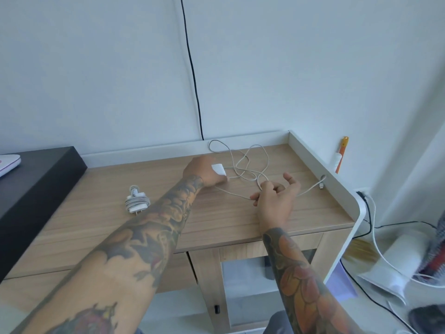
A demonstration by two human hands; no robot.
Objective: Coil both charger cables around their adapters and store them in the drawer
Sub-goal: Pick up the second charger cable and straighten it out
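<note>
- A light wooden desk (216,208) with a raised white rim (310,153) along its back and right edge stands against a pale wall; a black cord (192,68) runs down the wall to the desk's back edge at about 12 o'clock.
- A black slab-like surface (36,184) adjoins the desk at 9 o'clock, with a white object (8,163) partly in view on it.
- On the floor at 3 to 4 o'clock lie white and black cords and some white items, too blurred to name; an orange-and-white item (339,155) stands behind the rim.
- The left hand (204,172), tattooed forearm stretched forward, is closed over a white adapter (219,169) resting on the desk near the centre back.
- The adapter's loose white cable (243,162) sprawls in loops toward 12 o'clock, and its plug end (322,183) lies by the right rim at 2 o'clock.
- The right hand (274,198), palm down just right of the left, pinches a stretch of this cable between thumb and forefinger, the other fingers spread loosely.
- A second adapter (137,200), its cable already coiled around it, sits on the desk at 9 o'clock from the left hand, well apart.
- Beneath the desktop, a wooden drawer front (243,247) appears shut; its contents are hidden.
</note>
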